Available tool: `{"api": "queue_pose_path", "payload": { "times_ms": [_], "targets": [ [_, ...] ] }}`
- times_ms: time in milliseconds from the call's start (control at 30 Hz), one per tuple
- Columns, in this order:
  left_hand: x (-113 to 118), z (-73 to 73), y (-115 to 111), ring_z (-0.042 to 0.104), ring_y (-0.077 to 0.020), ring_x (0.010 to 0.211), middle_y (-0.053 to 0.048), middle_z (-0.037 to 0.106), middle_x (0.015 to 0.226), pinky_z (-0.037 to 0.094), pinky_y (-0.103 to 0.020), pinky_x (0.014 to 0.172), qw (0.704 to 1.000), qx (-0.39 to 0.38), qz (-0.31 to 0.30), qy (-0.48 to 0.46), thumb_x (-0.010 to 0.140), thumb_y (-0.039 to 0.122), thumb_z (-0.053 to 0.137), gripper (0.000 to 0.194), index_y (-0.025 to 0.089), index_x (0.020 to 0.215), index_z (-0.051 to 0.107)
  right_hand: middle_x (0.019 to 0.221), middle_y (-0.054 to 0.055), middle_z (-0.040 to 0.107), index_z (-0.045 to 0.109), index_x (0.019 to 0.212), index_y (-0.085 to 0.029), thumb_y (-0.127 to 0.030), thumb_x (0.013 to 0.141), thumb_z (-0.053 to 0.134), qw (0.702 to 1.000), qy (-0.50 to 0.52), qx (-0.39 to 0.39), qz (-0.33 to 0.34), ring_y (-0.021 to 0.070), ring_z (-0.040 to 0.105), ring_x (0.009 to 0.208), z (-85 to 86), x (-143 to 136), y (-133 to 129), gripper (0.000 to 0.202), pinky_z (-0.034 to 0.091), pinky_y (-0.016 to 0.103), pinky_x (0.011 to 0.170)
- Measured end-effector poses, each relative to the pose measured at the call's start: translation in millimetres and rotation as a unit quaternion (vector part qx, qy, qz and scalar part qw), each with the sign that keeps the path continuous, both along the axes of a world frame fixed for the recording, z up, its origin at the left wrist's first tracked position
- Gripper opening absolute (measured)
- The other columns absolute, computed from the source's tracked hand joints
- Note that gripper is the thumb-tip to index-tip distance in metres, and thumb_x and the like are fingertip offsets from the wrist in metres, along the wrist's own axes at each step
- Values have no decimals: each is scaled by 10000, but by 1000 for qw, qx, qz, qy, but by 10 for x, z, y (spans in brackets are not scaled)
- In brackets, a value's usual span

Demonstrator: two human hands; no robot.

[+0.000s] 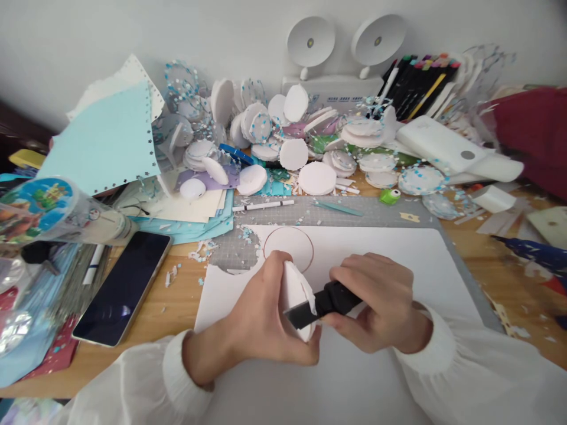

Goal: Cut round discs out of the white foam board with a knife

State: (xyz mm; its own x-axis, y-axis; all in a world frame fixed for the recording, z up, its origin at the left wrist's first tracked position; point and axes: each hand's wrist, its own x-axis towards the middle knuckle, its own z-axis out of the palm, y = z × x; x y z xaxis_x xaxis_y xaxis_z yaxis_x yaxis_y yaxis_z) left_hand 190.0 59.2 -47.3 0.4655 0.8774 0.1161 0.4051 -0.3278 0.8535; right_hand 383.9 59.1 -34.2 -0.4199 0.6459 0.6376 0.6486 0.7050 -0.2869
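The white disc [296, 288] is between the two hands, above the white sheet [376, 251], and it is tilted, almost standing on its edge. As it is seen here, its long axis goes from the far side towards the near side, leaning a little to the right at the near end. The left hand [268, 319] is the nearer one, because it touches the disc: its fingers are curved around it from the left, and pinch it between the far end and the near end. The right hand [376, 295] is at the right of the disc, with its fingers wrapped around the black cutter [339, 298]. From there the dark blade [299, 316] points to the left and slightly towards the body, so it crosses the long axis of the disc nearly at a right angle, over its nearer half. A ragged white edge shows just beside the blade; how deep the blade sits, I cannot tell. The near fingertip of the left hand is a little below the line of the blade, in the picture apart from it.
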Motion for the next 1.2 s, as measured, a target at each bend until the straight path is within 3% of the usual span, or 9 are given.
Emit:
{"api": "queue_pose_path", "payload": {
  "times_ms": [433, 600, 733, 933, 1000, 1067, 1133, 1200],
  "targets": [
    [-42, 60, 16, 323, -96, 591, 40, 300, 771, 277, -242, 493, 993, 93, -23, -62, 527, 250, 589, 624, 198, 1060, 269, 557, 25, 569, 545, 740, -201, -546, 928, 403, 1000, 16, -11, 0, 149, 506, 475, -13, 33, 34, 418, 345, 305, 480],
    [-54, 37, -40, 357, -114, 652, 7, 314, 853, 303, -255, 516, 987, 131, -41, -85, 479, 298, 598, 622, 209, 1005, 279, 603, 21, 622, 573, 786, -203, -456, 874, 564, 996, 24, 4, -81, 160, 563, 530, -87, 151, 158, 268, 401, 283, 518],
    [-55, 54, -28, 392, -123, 672, 11, 330, 856, 350, -256, 542, 991, 123, -25, -56, 497, 311, 651, 636, 216, 1014, 293, 574, 6, 557, 563, 769, -186, -436, 882, 533, 991, 47, -15, -126, 135, 501, 497, -120, 201, 206, 275, 372, 257, 492],
    [-82, 77, 12, 547, -252, 891, -70, 475, 1052, 459, -411, 774, 1000, 3, -16, 19, 535, 452, 778, 862, 218, 1204, 286, 530, -39, 461, 535, 736, -191, -435, 882, 519, 982, 50, -44, -177, 106, 425, 459, -157, 179, 206, 285, 322, 235, 473],
    [-109, 64, 19, 520, -330, 1075, -132, 464, 1214, 409, -485, 919, 1000, -28, -12, -6, 562, 523, 777, 941, 210, 1295, 276, 522, -42, 460, 538, 736, -192, -449, 883, 518, 980, 47, -48, -187, 107, 431, 459, -164, 178, 217, 297, 320, 234, 475],
    [-139, 51, 28, 401, -377, 1253, -164, 379, 1378, 290, -525, 1051, 997, -55, -11, -56, 609, 601, 741, 976, 210, 1369, 270, 518, -39, 474, 544, 730, -192, -466, 885, 516, 979, 45, -50, -193, 109, 441, 459, -168, 179, 231, 316, 320, 234, 477],
    [-160, 50, 37, 327, -361, 1320, -141, 334, 1448, 223, -509, 1100, 989, -102, -14, -109, 713, 635, 657, 879, 228, 1403, 296, 522, -32, 496, 547, 716, -191, -480, 882, 522, 979, 42, -48, -194, 111, 450, 461, -172, 179, 245, 334, 317, 236, 478],
    [-166, 65, 48, 410, -303, 1250, -105, 425, 1385, 306, -454, 1059, 974, -162, -6, -157, 822, 571, 587, 672, 251, 1374, 376, 538, -25, 516, 546, 705, -191, -483, 877, 536, 979, 47, -45, -195, 112, 459, 471, -178, 179, 256, 340, 315, 238, 484]
  ]
}}
